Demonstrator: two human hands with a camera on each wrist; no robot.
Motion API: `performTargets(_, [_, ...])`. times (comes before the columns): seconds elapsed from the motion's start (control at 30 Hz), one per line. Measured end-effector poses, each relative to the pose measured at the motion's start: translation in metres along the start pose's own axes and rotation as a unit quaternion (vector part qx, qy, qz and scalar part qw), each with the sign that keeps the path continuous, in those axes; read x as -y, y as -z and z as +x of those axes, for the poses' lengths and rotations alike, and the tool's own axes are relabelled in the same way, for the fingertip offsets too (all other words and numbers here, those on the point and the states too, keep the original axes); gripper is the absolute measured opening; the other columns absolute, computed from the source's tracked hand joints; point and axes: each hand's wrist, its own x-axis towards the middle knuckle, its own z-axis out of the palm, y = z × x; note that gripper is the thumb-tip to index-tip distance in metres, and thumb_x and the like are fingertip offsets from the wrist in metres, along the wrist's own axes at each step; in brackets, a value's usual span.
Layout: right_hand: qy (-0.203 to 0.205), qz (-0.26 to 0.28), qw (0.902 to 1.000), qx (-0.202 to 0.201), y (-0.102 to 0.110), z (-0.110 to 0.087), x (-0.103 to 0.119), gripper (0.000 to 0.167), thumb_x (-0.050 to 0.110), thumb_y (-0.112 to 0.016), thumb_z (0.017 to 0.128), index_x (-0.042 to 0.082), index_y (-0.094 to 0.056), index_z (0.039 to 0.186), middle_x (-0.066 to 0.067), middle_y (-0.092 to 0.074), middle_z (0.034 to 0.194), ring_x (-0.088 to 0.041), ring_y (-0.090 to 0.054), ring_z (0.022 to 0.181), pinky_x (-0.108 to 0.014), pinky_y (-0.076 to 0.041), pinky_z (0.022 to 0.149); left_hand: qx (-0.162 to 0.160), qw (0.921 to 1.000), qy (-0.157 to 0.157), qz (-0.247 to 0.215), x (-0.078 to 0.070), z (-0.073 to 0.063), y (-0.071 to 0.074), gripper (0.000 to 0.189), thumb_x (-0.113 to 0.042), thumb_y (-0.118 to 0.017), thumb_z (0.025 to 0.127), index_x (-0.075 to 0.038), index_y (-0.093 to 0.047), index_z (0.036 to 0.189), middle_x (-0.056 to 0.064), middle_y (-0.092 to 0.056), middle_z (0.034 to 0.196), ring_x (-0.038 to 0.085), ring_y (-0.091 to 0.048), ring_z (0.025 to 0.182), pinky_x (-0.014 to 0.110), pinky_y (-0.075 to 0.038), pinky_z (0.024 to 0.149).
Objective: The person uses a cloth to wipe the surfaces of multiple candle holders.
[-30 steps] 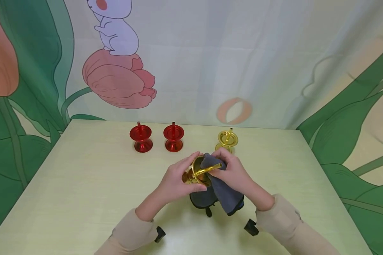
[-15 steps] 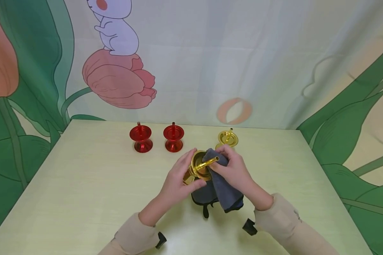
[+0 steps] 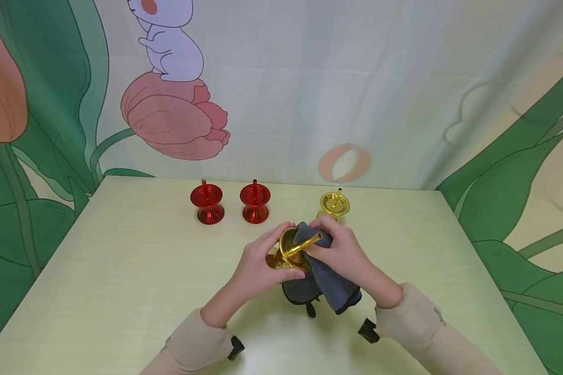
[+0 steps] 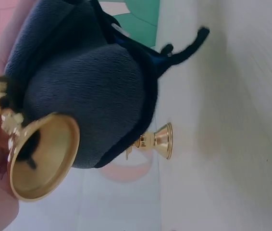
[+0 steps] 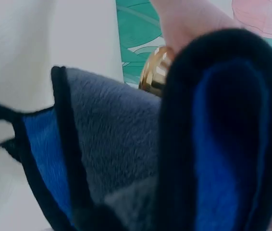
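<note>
In the head view, the gold metal candle holder (image 3: 296, 251), gripped by the left hand's (image 3: 255, 265) fingers and thumb, sits slightly lower than half a second ago, its round dish against the plush grey cloth (image 3: 336, 286) that the right hand (image 3: 344, 251) pinches. The left wrist view shows its glossy, flared, hollow foot just beyond the left fingers. In the right wrist view, the cloth's fuzzy folds, black binding and blue reverse hang beside the right fingers, largely hidden.

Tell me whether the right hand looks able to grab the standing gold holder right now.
Probably not yet: the right hand looks close to the standing gold holder, but it grips the gray cloth.
</note>
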Motion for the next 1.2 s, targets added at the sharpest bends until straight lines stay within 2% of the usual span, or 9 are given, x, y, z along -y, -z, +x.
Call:
performTargets(0.13, [0.020,-0.033,0.9992,-0.011,0.000,0.001,-0.002,0.025,0.008,-0.066,0.076,0.009,-0.057,0.099,-0.008,-0.065,0.089,-0.014,-0.056,0.069,-0.022,-0.046,0.056,0.030,0.9964,0.054,-0.057,0.003,-0.001,0.001,0.082,-0.027,-0.078,0.063,-0.017,-0.039,0.134,0.001,-0.051,0.128,0.016,-0.055,0.098,0.022,-0.052,0.057])
performTargets(0.2, [0.025,-0.053,0.9976,-0.036,-0.001,0.001,-0.002,0.028,0.009,-0.066,0.076,0.007,-0.056,0.102,-0.010,-0.065,0.091,-0.016,-0.058,0.069,-0.022,-0.047,0.056,0.030,0.9950,0.065,-0.070,0.004,-0.002,0.001,0.082,-0.028,-0.078,0.063,-0.017,-0.039,0.134,0.000,-0.051,0.129,0.017,-0.054,0.105,0.023,-0.053,0.061])
performTargets(0.33, [0.024,-0.056,0.9940,-0.090,-0.001,0.004,-0.004,0.033,0.011,-0.067,0.076,0.005,-0.053,0.106,-0.013,-0.064,0.092,-0.019,-0.061,0.075,-0.025,-0.049,0.059,0.008,0.9964,0.049,-0.069,0.006,-0.004,-0.002,0.083,-0.028,-0.078,0.062,-0.014,-0.039,0.134,-0.002,-0.050,0.129,0.015,-0.048,0.117,0.028,-0.050,0.081])
performTargets(0.43, [0.012,0.014,0.9955,-0.093,0.001,0.005,-0.008,0.036,0.009,-0.065,0.078,0.004,-0.050,0.110,-0.014,-0.063,0.093,-0.016,-0.060,0.079,-0.024,-0.049,0.063,-0.016,0.9970,0.034,-0.068,0.006,-0.005,-0.003,0.082,-0.023,-0.079,0.062,-0.013,-0.039,0.133,-0.003,-0.050,0.130,0.012,-0.046,0.119,0.030,-0.045,0.091])
performTargets(0.53, [-0.010,0.121,0.9900,-0.071,0.003,0.004,-0.013,0.041,0.004,-0.061,0.080,0.003,-0.046,0.119,-0.007,-0.062,0.094,-0.010,-0.059,0.080,-0.021,-0.050,0.066,-0.044,0.9951,0.029,-0.084,0.005,-0.006,-0.003,0.083,-0.016,-0.079,0.062,-0.013,-0.039,0.134,-0.001,-0.049,0.131,0.012,-0.048,0.116,0.028,-0.046,0.089])
performTargets(0.67, [-0.028,0.261,0.9642,-0.037,0.003,0.000,-0.017,0.045,-0.003,-0.058,0.079,0.003,-0.046,0.122,0.007,-0.061,0.094,-0.005,-0.058,0.084,-0.020,-0.051,0.070,-0.087,0.9906,0.028,-0.101,0.004,-0.004,-0.003,0.083,-0.012,-0.079,0.061,-0.012,-0.038,0.134,0.004,-0.048,0.132,0.015,-0.050,0.115,0.026,-0.048,0.085])
performTargets(0.8, [-0.026,0.357,0.9338,-0.004,0.000,-0.005,-0.017,0.039,-0.007,-0.055,0.078,0.014,-0.056,0.111,0.010,-0.061,0.096,-0.005,-0.058,0.086,-0.021,-0.051,0.072,-0.137,0.9823,0.049,-0.118,0.005,-0.003,-0.004,0.084,-0.007,-0.078,0.061,-0.010,-0.036,0.135,0.006,-0.046,0.133,0.017,-0.049,0.116,0.026,-0.049,0.082])
performTargets(1.07, [-0.025,0.452,0.8901,0.054,-0.005,-0.012,-0.015,0.037,-0.010,-0.050,0.081,0.017,-0.061,0.104,0.006,-0.064,0.092,-0.006,-0.061,0.081,-0.021,-0.052,0.070,-0.206,0.9674,0.059,-0.134,0.006,0.001,-0.006,0.085,-0.005,-0.076,0.064,-0.013,-0.033,0.137,0.000,-0.044,0.135,0.015,-0.049,0.116,0.023,-0.049,0.080])
performTargets(1.2, [-0.039,0.470,0.8795,0.065,-0.010,-0.013,-0.014,0.035,-0.008,-0.052,0.082,0.017,-0.059,0.106,0.006,-0.063,0.095,-0.006,-0.062,0.083,-0.021,-0.052,0.070,-0.226,0.9625,0.052,-0.141,0.006,0.002,-0.009,0.084,-0.008,-0.075,0.066,-0.013,-0.032,0.137,0.001,-0.044,0.135,0.016,-0.051,0.113,0.022,-0.050,0.079])
